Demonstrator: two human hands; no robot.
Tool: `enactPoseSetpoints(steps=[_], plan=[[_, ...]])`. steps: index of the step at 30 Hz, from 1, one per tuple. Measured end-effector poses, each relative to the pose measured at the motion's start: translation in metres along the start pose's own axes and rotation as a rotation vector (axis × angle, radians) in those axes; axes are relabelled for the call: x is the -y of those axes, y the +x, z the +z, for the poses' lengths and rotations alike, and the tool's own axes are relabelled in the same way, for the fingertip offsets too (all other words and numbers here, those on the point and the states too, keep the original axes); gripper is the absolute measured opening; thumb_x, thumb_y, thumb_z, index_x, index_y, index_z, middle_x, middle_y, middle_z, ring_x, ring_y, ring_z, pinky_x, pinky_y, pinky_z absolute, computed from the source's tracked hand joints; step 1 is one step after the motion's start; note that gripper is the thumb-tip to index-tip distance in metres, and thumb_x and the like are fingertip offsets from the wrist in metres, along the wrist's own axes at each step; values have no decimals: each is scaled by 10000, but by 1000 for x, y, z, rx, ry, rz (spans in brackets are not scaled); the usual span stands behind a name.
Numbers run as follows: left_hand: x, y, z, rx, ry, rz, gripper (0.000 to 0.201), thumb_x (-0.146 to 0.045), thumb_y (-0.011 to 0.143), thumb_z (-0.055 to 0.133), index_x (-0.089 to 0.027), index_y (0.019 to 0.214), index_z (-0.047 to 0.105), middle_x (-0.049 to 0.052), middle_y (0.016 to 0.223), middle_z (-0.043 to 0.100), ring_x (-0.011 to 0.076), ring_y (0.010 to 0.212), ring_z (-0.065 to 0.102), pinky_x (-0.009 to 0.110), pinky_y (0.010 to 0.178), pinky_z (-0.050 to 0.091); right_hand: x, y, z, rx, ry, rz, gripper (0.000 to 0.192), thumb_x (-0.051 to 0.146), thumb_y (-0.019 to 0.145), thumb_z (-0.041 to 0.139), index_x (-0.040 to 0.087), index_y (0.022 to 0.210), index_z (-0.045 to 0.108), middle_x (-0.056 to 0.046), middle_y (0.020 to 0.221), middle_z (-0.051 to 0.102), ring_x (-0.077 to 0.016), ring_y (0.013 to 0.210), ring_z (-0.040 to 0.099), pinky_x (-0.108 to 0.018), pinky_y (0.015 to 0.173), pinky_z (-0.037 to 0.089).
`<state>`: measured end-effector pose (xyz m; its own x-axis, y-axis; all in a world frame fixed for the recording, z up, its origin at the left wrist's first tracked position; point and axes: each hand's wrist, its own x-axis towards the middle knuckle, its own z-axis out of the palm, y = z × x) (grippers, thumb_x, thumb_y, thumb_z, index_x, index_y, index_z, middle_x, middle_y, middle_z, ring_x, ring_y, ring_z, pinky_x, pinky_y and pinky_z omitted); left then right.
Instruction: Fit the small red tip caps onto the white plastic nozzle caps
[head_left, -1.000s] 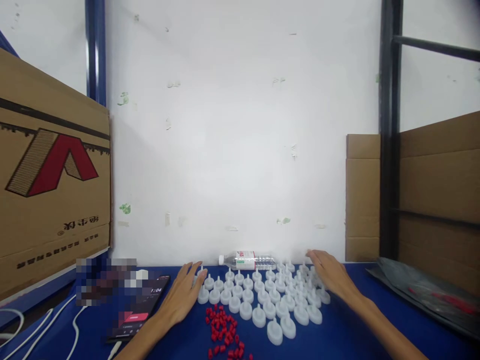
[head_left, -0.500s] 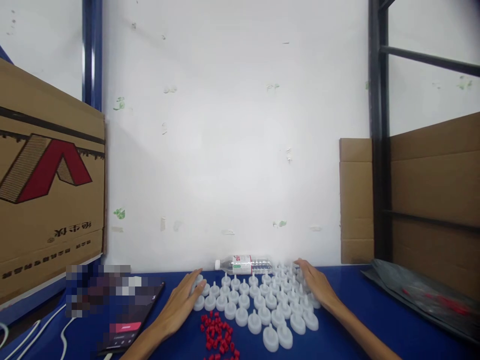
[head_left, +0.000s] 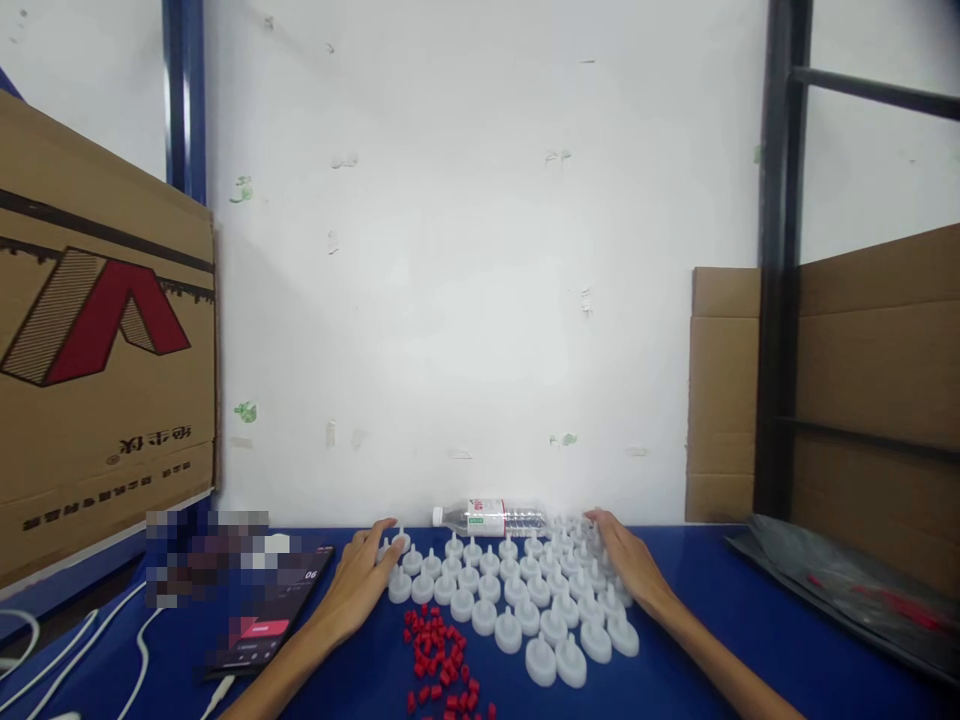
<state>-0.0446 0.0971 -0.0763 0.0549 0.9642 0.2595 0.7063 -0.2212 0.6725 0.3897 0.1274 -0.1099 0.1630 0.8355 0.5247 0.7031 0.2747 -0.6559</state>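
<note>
Many translucent white spout caps [head_left: 508, 632], round with a pointed nozzle, stand upright in a packed group on the blue table. My left hand [head_left: 361, 585] rests at the group's left edge, fingers stretched out and thumb apart, touching or close beside the outermost caps. Along the right edge lies my right hand [head_left: 634, 568], its fingers extended against the caps there; part of the fingertips is hidden behind them. Small red tip caps [head_left: 435, 650] are scattered in a loose pile in front of the white ones, nearer to me.
A clear plastic bottle [head_left: 487, 518] lies on its side by the wall. On the left are a phone [head_left: 281, 620] with white cables and a large printed carton [head_left: 105, 330]. A grey plastic bag [head_left: 840, 590] with red pieces lies on the right, near cardboard sheets [head_left: 724, 400].
The view has shifted slightly. My left hand's fingers have moved a little at the left edge, where the caps there show more clearly. The right hand stays at its edge.
</note>
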Motion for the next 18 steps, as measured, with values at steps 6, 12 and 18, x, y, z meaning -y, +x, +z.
enactPoseSetpoints(steps=[6, 12, 18], plan=[[-9, -7, 3, 36, -110, 11, 696, -619, 918, 372, -215, 1483, 402, 132, 1368, 584, 302, 1299, 535, 462, 1098, 401, 6, -2, 3, 13, 20, 0, 640, 615, 986, 198, 230, 1111, 694, -76, 1182, 747, -268, 1125, 696, -411, 984, 521], [-8, -3, 0, 43, -213, 9, 707, -649, 920, 325, -204, 1458, 438, 133, 1390, 575, 302, 1291, 541, 426, 1020, 480, 15, 0, -9, -98, -17, 53, 668, 612, 975, 183, 220, 1071, 715, -97, 1125, 764, -298, 1094, 698, -431, 981, 504], [-2, 1, 4, 39, -268, 13, 663, -625, 938, 281, -216, 1422, 476, 120, 1355, 611, 275, 1148, 643, 398, 925, 549, 47, 4, -30, -201, -27, 39, 669, 598, 990, 188, 227, 809, 715, -104, 952, 781, -304, 965, 715, -386, 887, 508]])
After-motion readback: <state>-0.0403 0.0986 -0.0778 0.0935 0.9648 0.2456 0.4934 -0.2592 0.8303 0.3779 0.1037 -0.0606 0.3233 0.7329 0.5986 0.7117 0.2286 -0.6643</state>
